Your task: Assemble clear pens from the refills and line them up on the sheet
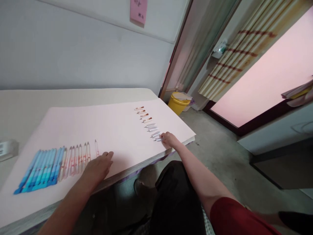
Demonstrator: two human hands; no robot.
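Note:
My left hand lies flat on the pale pink sheet with fingers stretched out, holding nothing. It rests just right of a single clear pen barrel and a row of several clear barrels. Left of those lies a row of several blue pen barrels. My right hand rests at the sheet's right edge, its fingertips touching the nearest of several small pen tips laid in a column. Whether its fingers pinch one I cannot make out.
The sheet covers a beige table against a grey wall. A white object sits at the table's left edge. A yellow bucket stands on the floor by a doorway. My dark trousers show below the table edge.

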